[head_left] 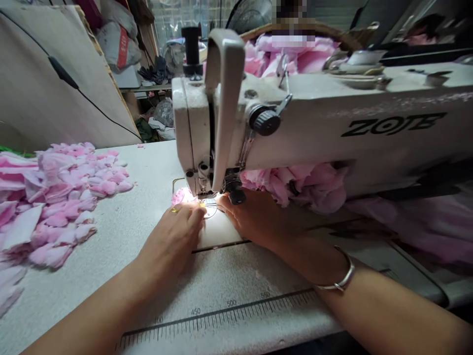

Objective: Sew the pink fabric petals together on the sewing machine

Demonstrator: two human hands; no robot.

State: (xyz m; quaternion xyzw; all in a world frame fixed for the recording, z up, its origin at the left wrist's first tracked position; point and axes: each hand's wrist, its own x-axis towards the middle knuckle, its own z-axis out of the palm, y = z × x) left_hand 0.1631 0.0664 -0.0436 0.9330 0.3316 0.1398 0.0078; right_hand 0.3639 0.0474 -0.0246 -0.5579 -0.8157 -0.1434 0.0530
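Note:
A white ZOJE sewing machine stands over the table, its lamp lighting the needle plate. My left hand is at the left of the needle, with its fingers closed at the edge of a small pink fabric piece. A yellow ring is on one of its fingers. From the right, my right hand reaches in below the machine head, fingers bent together and tips beside the presser foot. What lies between those fingertips is hidden. A bangle circles the right wrist.
Pink and white fabric pieces lie heaped on the table at left. More pink fabric is bunched under the machine arm, and another heap rises behind it. A printed ruler runs along the front edge. A board leans at back left.

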